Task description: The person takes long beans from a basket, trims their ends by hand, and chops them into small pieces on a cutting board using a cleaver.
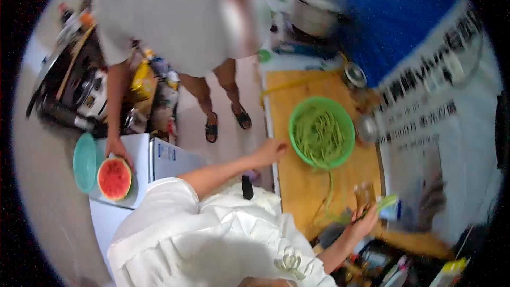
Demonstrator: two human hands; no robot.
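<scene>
My left hand (272,152) hovers at the near left edge of the wooden board (289,196), beside a green basket (350,151). Its fingers are curled together, and blur hides what they may hold. Inside the basket lie long green beans or similar strips (321,135), with a strand hanging over the rim. Further right, my right hand (365,220) is closed on green stalks (388,202), close to a small glass jar (365,194).
Another person in grey (159,16) stands across, one hand at a cut watermelon (114,179) on a white appliance (135,151). A teal basin (85,163) is beside it. A pot (313,13) stands at the back, and cluttered items (372,266) lie at lower right.
</scene>
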